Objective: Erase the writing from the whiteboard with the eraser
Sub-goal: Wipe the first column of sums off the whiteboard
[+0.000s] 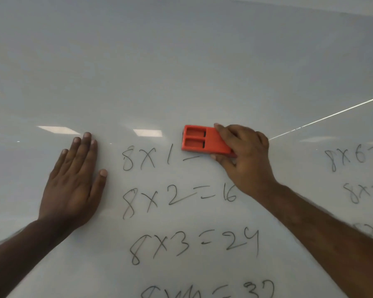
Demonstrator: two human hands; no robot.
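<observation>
A white whiteboard (181,61) fills the view. Black handwritten sums run down its middle: "8x1" (146,157) with one dash after it, then "8x2=16" (179,198), "8x3=24" (194,244) and a fourth line cut off at the bottom edge. My right hand (246,155) grips an orange eraser (202,140) pressed flat on the board, just right of and above the "8x1" line, where the answer is gone. My left hand (73,183) lies flat on the board, fingers spread slightly, left of the sums.
A second column of sums, "8x6" (347,158) and "8x7" (362,192), stands at the right edge, partly cut off and partly behind my right forearm. Ceiling lights reflect on the glossy board. A thin bright line (325,118) crosses the upper right.
</observation>
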